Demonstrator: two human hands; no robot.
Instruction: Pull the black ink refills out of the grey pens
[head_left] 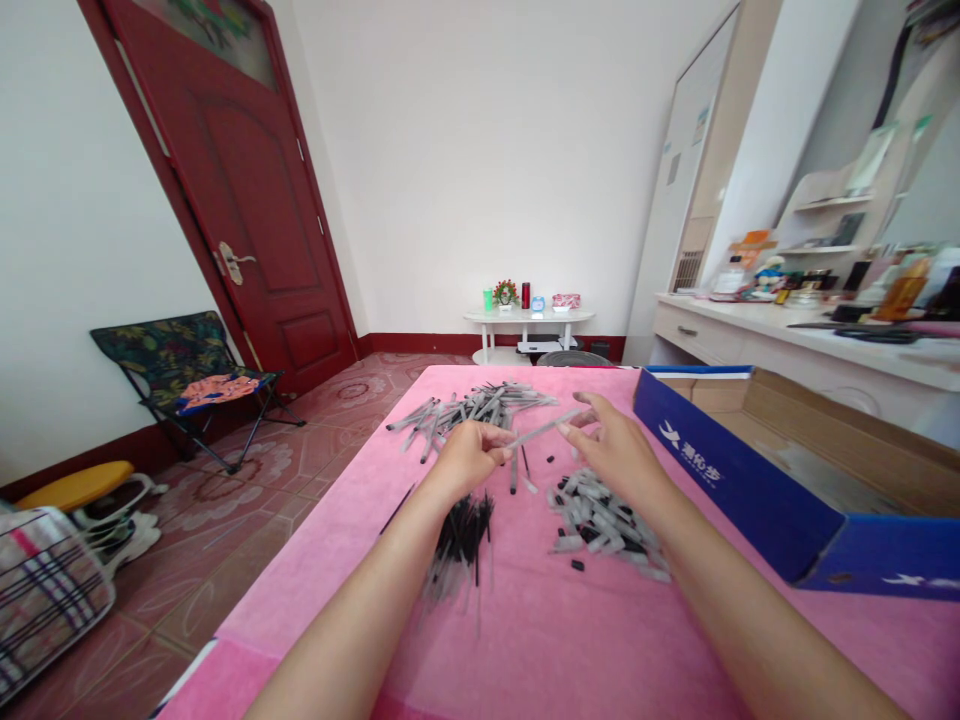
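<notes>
A translucent grey pen barrel [541, 430] slants up to the right between my two hands, above the pink cloth. My left hand [474, 455] pinches its lower end between thumb and fingers. Around its upper end are the thumb and fingers of my right hand [609, 440]. Behind my left hand lies a pile of grey pens [480, 405]. Thin black refills [461, 535] are heaped beside my left forearm, which partly covers them. Under my right wrist is a pile of clear and black pen caps [600, 515]. A single black cap [577, 565] lies apart, nearer to me.
A blue cardboard box [739, 470] without a lid stands on the pink cloth [517, 640] at the right. Beyond the table are a low white table [517, 317], a folding chair [187, 370], a red door [247, 190] and a dressing table [720, 345].
</notes>
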